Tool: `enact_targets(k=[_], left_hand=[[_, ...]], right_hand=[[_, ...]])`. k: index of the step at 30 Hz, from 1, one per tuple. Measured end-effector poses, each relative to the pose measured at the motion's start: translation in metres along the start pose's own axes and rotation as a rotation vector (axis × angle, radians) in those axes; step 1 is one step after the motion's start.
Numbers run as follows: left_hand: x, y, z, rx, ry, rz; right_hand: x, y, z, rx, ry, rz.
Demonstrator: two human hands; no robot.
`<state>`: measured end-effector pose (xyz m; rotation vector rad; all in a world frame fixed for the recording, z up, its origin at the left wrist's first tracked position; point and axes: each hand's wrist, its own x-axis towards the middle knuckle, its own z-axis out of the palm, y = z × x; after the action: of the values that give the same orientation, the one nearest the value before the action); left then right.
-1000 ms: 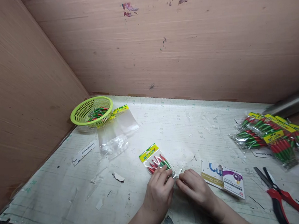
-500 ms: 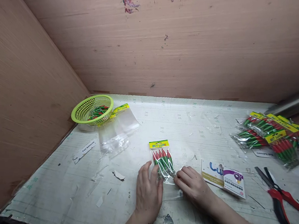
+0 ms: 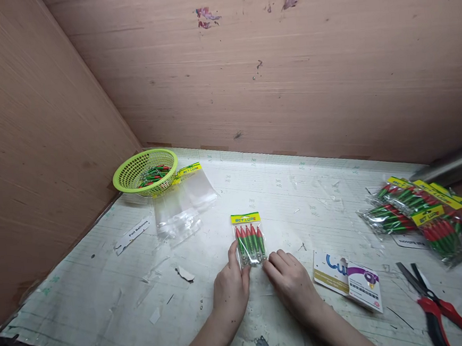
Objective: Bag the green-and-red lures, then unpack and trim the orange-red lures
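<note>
A clear plastic packet of fishing lures (image 3: 249, 241) lies flat on the table under a yellow and green header. Several lures with red tips and green bodies are side by side in it. My left hand (image 3: 230, 293) grips its lower left corner, with thumb at the bottom edge and index finger along the side. At the lower right corner, the curled fingers of my right hand (image 3: 291, 283) pinch the packet. The bag's bottom flap no longer shows below the lures; it seems folded under.
At the back left, a green basket (image 3: 145, 172) holds loose lures beside flat bags (image 3: 185, 203). Filled packets (image 3: 435, 221) are piled at the right. Pliers (image 3: 430, 296) and printed cards (image 3: 347, 281) lie near my right arm. A paper strip (image 3: 132, 235) is at left.
The packet's clear bottom flap, spread toward me before, has gone out of sight under it. Both hands have drawn closer in against its lower corners.
</note>
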<state>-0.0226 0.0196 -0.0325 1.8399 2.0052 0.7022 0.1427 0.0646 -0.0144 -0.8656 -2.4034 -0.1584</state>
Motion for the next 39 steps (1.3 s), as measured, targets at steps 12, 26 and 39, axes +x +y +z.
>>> enact_targets(k=[12, 26, 39], left_hand=[[0.037, 0.013, -0.014, 0.263, 0.043, 0.574], [0.039, 0.006, -0.008, 0.159, -0.008, 0.563], [-0.008, -0.025, -0.044, 0.097, 0.074, 0.556]], right_hand=[[-0.002, 0.005, 0.0, 0.149, 0.022, 0.073], [-0.005, 0.004, 0.01, 0.197, -0.006, 0.234], [-0.009, -0.005, -0.018, 0.381, -0.127, 0.186]])
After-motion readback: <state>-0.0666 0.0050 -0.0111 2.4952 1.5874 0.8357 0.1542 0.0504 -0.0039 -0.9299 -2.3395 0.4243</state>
